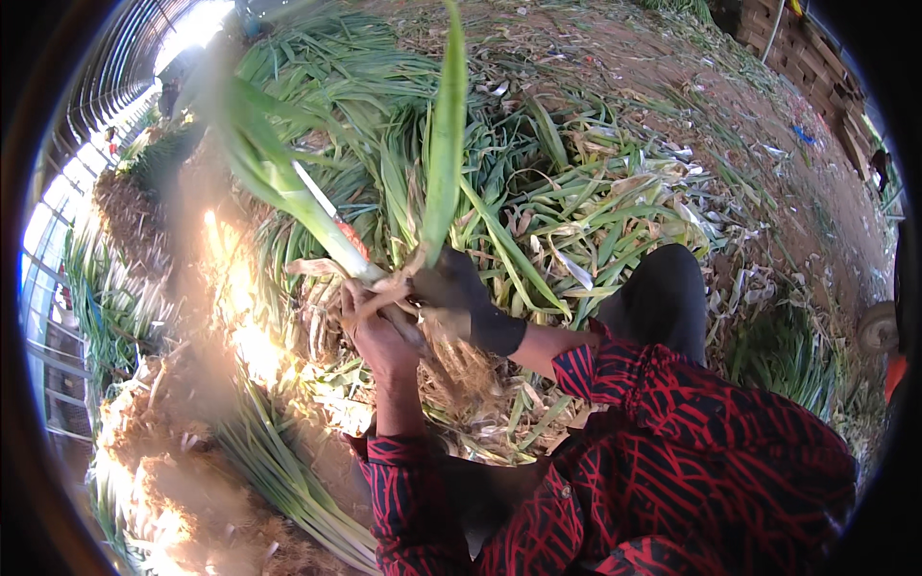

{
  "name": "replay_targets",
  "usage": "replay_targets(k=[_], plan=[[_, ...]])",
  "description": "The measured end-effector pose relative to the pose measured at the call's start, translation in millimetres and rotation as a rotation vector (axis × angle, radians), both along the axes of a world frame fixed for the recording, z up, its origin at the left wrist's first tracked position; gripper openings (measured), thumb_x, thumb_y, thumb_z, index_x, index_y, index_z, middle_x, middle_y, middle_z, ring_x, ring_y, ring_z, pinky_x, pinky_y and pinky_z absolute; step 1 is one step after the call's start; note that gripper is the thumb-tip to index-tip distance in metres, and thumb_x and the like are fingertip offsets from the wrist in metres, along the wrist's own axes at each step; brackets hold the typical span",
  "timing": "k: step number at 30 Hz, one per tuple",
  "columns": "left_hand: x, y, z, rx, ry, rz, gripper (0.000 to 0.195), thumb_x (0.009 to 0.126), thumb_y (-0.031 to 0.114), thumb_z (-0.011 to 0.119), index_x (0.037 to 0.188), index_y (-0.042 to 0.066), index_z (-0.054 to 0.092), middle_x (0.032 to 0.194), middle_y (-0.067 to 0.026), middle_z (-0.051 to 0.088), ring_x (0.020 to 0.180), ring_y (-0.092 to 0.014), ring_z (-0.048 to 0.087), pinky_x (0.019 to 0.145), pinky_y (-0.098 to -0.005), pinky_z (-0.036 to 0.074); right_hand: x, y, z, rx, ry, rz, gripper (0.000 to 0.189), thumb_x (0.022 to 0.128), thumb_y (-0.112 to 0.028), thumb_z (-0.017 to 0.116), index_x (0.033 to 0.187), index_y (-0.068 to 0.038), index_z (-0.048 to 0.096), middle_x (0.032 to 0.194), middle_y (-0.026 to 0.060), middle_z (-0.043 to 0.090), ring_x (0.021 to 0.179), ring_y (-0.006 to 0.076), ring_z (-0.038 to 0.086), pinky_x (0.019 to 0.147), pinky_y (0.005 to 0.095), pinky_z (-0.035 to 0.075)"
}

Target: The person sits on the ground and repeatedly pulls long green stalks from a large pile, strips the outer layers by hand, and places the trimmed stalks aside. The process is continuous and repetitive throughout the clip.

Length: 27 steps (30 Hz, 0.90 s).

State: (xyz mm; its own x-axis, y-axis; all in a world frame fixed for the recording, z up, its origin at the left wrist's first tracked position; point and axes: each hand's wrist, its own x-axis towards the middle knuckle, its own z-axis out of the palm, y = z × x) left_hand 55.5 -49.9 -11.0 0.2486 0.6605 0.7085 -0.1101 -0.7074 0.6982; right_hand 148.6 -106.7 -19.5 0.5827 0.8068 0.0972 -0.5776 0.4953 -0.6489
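Note:
My left hand (382,335), bare, grips a large green onion (328,230) near its root end, its pale stalk leaning up to the left and its leaf tops blurred. My right hand (468,302) wears a dark glove and pinches dry outer skin (392,291) and the base of a broad green leaf (443,144) beside the stalk. Beside the stalk shows a knife with a light blade (315,191) and red handle (353,240); what holds it is hidden. Below my hands lie several onions with stringy roots (461,367).
A heap of green onions (331,72) lies ahead, with stripped leaves (612,209) to the right. Rooted onion bundles (144,461) line the left side. Loose green onions (295,468) lie by my left arm. Stacked brown blocks (799,65) and a wheel (879,327) stand far right.

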Motion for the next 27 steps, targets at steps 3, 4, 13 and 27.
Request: replay_targets(k=[3, 4, 13, 27], plan=[[2, -2, -1, -0.946, -0.543, -0.555, 0.044, 0.095, 0.045, 0.044, 0.106, 0.003, 0.052, 0.079, -0.004, 0.054, 0.054, -0.013, 0.054, 0.047, -0.0252, 0.047, -2, -19, -6, -0.101, -0.366, -0.077, 0.012, 0.084, -0.009, 0.049, 0.089, 0.001, 0.056, 0.066, 0.0028, 0.056, 0.058, 0.0091, 0.049, 0.053, 0.0272, 0.04], [4, -1, 0, -0.773, -0.377, -0.333, 0.041, 0.095, 0.043, 0.047, 0.105, 0.003, 0.051, 0.077, -0.0032, 0.053, 0.053, -0.012, 0.054, 0.044, -0.0241, 0.046, 0, -21, -4, -0.233, -0.49, -0.06, 0.012, 0.084, -0.009, 0.05, 0.088, 0.001, 0.056, 0.065, 0.0028, 0.055, 0.057, 0.0091, 0.049, 0.053, 0.0277, 0.04], [-3, 20, 7, -0.839, -0.333, -0.326, 0.025, 0.092, 0.022, 0.058, 0.097, -0.002, 0.056, 0.078, -0.0086, 0.061, 0.066, -0.018, 0.06, 0.061, -0.0281, 0.051, 2, -42, -15, -0.469, -0.883, 0.051, 0.014, 0.081, -0.01, 0.052, 0.078, 0.002, 0.056, 0.062, 0.0047, 0.054, 0.056, 0.011, 0.047, 0.051, 0.0317, 0.038], [-122, 129, -3, -0.4, 0.047, 0.445, 0.038, 0.103, 0.03, 0.026, 0.12, -0.001, 0.04, 0.082, -0.0076, 0.05, 0.064, -0.014, 0.046, 0.051, -0.0276, 0.043, 200, -129, -149, -1.344, -1.872, 0.205, 0.029, 0.074, -0.038, 0.062, 0.09, -0.015, 0.069, 0.077, 0.0116, 0.067, 0.072, 0.0294, 0.066, 0.066, 0.0433, 0.051]])
